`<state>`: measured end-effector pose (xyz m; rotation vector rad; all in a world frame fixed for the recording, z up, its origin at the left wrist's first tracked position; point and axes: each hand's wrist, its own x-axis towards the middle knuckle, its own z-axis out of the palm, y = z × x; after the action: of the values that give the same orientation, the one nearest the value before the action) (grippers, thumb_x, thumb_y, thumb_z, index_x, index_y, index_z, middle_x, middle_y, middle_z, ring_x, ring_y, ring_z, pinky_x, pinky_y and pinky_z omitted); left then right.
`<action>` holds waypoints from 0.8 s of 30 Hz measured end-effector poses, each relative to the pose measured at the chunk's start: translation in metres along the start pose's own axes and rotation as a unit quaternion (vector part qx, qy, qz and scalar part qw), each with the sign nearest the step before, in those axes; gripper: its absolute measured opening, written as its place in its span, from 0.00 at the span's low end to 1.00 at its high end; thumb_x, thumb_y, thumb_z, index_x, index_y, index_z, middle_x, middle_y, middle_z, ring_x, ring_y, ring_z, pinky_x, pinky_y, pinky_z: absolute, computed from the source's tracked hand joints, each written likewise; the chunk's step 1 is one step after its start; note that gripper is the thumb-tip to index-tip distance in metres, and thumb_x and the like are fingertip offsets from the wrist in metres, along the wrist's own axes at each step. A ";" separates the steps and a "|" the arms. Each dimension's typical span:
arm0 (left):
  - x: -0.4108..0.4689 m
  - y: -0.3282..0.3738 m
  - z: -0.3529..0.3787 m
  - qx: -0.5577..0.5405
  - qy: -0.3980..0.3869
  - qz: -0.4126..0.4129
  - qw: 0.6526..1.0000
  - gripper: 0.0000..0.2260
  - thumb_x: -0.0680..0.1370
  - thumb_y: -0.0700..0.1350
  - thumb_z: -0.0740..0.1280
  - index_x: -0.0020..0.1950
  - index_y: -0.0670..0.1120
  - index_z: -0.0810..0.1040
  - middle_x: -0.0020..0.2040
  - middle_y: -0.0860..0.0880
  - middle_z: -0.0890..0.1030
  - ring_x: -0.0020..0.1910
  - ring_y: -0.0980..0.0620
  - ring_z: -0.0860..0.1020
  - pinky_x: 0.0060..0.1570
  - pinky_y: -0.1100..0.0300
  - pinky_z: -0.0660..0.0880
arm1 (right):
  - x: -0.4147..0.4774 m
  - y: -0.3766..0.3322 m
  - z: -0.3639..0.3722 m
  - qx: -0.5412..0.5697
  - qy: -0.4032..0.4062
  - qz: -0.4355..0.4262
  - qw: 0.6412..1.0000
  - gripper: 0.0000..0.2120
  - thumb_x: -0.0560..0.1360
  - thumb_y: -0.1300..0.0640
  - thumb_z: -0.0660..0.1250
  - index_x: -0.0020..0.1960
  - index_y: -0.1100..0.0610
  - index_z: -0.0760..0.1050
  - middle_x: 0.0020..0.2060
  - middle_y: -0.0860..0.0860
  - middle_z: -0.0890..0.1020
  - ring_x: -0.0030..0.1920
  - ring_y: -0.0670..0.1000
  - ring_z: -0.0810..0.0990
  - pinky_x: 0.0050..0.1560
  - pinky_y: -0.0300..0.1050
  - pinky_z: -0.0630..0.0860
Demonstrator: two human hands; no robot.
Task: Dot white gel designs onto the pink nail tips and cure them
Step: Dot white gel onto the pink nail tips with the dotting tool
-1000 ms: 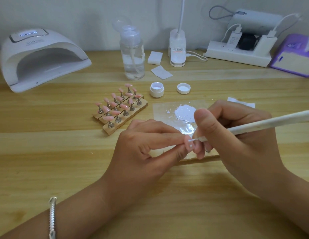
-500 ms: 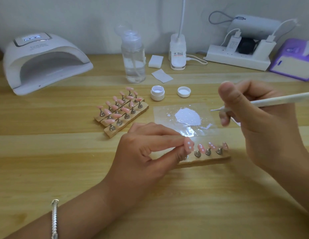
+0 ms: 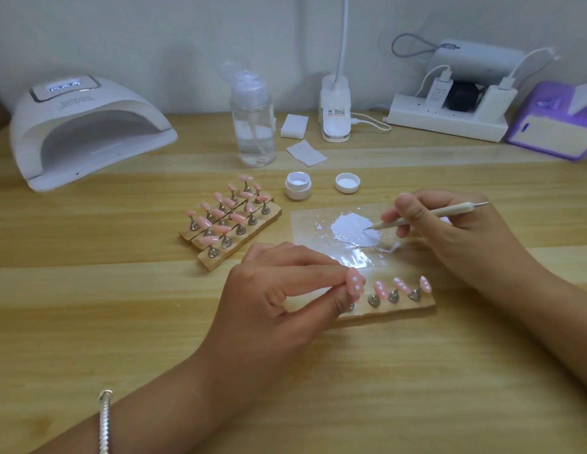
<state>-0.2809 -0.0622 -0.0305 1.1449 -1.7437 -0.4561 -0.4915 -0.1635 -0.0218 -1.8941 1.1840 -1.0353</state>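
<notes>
Being dipped into white gel puddle at one o'clock: slim cream dotting pen gripped by right hand; precise dot likely next on dotted pink nail tip pinched by left hand.

left hand pinches dotted nail tip — right hand dips dotting tool in white gel

Bare table left of nail racks
</notes>
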 end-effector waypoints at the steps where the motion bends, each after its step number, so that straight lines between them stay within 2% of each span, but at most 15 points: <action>1: 0.000 0.000 0.000 0.001 -0.001 -0.001 1.000 0.05 0.76 0.51 0.70 0.46 0.54 0.87 0.44 0.60 0.85 0.47 0.59 0.82 0.51 0.54 0.69 | 0.000 0.001 0.001 0.002 -0.004 0.002 1.000 0.14 0.77 0.45 0.64 0.41 0.49 0.84 0.34 0.49 0.83 0.36 0.41 0.80 0.40 0.32 0.73; 5: 0.000 0.000 0.000 0.000 -0.004 -0.004 1.000 0.06 0.76 0.51 0.70 0.45 0.54 0.87 0.44 0.60 0.85 0.47 0.58 0.82 0.51 0.53 0.70 | 0.001 0.006 0.004 0.019 -0.008 0.005 1.000 0.13 0.77 0.46 0.64 0.42 0.50 0.84 0.38 0.51 0.85 0.39 0.48 0.83 0.43 0.42 0.79; 10: 0.000 0.001 -0.001 -0.007 -0.005 -0.009 1.000 0.06 0.76 0.51 0.70 0.45 0.53 0.87 0.43 0.59 0.85 0.46 0.58 0.82 0.52 0.54 0.70 | 0.001 0.008 0.004 0.012 -0.001 -0.010 1.000 0.12 0.78 0.47 0.64 0.42 0.50 0.84 0.35 0.48 0.84 0.39 0.45 0.83 0.42 0.36 0.78; 12: 0.000 0.001 -0.001 -0.002 -0.005 -0.008 1.000 0.06 0.76 0.51 0.70 0.45 0.53 0.87 0.43 0.59 0.85 0.46 0.58 0.82 0.52 0.54 0.70 | 0.001 0.008 0.005 0.014 -0.006 -0.012 1.000 0.12 0.78 0.48 0.64 0.42 0.50 0.84 0.36 0.49 0.84 0.39 0.45 0.83 0.42 0.36 0.78; 21: 0.000 0.001 -0.001 0.006 -0.003 -0.003 1.000 0.06 0.76 0.51 0.70 0.46 0.54 0.87 0.44 0.60 0.85 0.46 0.59 0.82 0.51 0.54 0.70 | 0.001 0.008 0.006 -0.004 0.010 -0.017 1.000 0.13 0.78 0.47 0.63 0.41 0.48 0.83 0.36 0.50 0.84 0.43 0.48 0.82 0.49 0.50 0.78; 24: 0.001 0.001 0.000 0.009 -0.003 -0.002 1.000 0.06 0.76 0.51 0.70 0.46 0.54 0.87 0.44 0.60 0.85 0.46 0.59 0.82 0.51 0.54 0.70 | 0.000 0.008 0.006 0.001 0.014 -0.017 1.000 0.12 0.77 0.46 0.63 0.41 0.48 0.83 0.36 0.50 0.84 0.43 0.47 0.82 0.49 0.50 0.78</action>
<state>-0.2811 -0.0621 -0.0291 1.1618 -1.7534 -0.4471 -0.4892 -0.1659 -0.0312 -1.9095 1.1708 -1.0848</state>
